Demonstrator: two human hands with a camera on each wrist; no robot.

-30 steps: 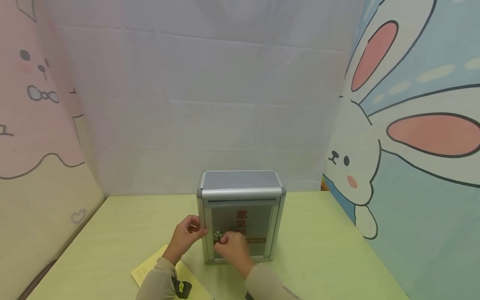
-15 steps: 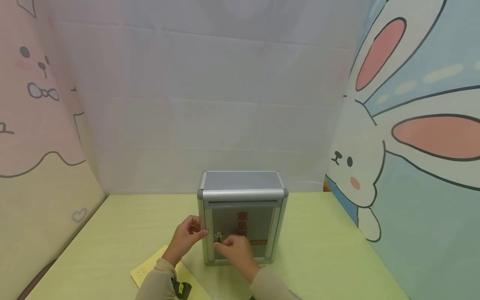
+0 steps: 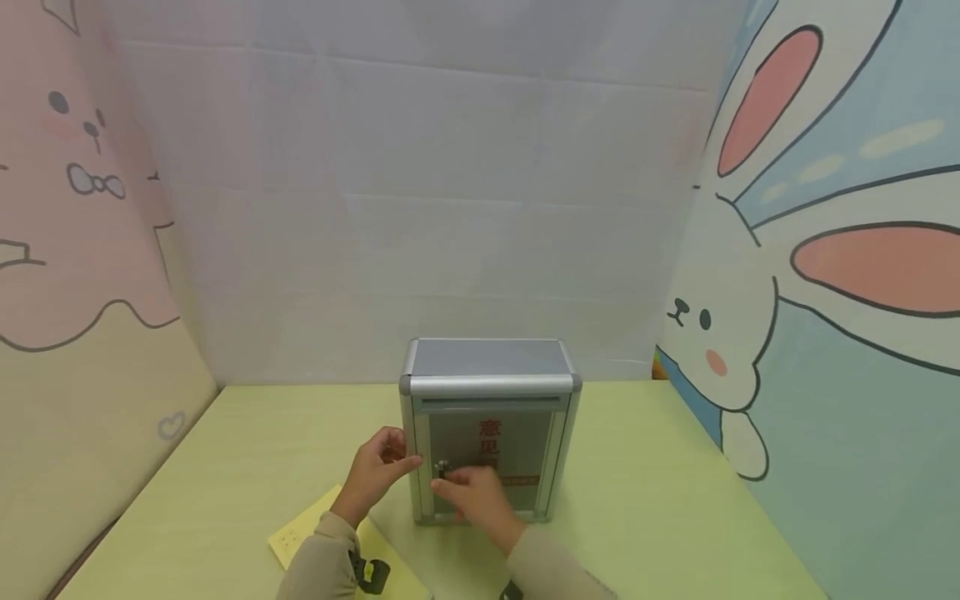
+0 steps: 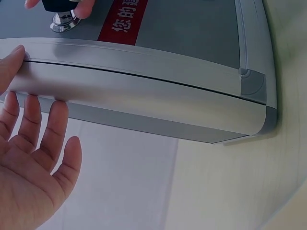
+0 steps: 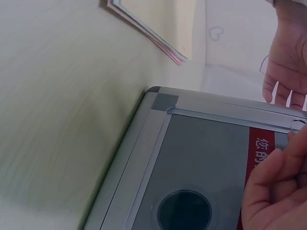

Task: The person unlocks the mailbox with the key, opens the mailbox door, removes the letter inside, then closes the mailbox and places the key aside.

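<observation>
A silver-framed grey suggestion box [image 3: 491,358] stands upright on the table, red lettering on its front panel. My left hand [image 3: 375,475] holds the box's left edge, with the thumb on the front frame and the fingertips along the side, as the left wrist view shows. Low on the panel's left side is a chrome lock [image 4: 63,24]. Between thumb and finger, my right hand [image 3: 480,500] pinches the black head of a key [image 4: 58,5] at that lock. The key's blade is hidden.
Yellow-covered sheets or a booklet [image 3: 303,529] lie on the pale green table [image 3: 660,492], partly under the left forearm. Behind the box hangs a white cloth [image 3: 450,250]. A rabbit-printed panel [image 3: 727,333] borders the right side.
The head view shifts slightly. My right hand has turned a little at the lock, its knuckles now lower and flatter. The left hand stays in place on the box's edge.
</observation>
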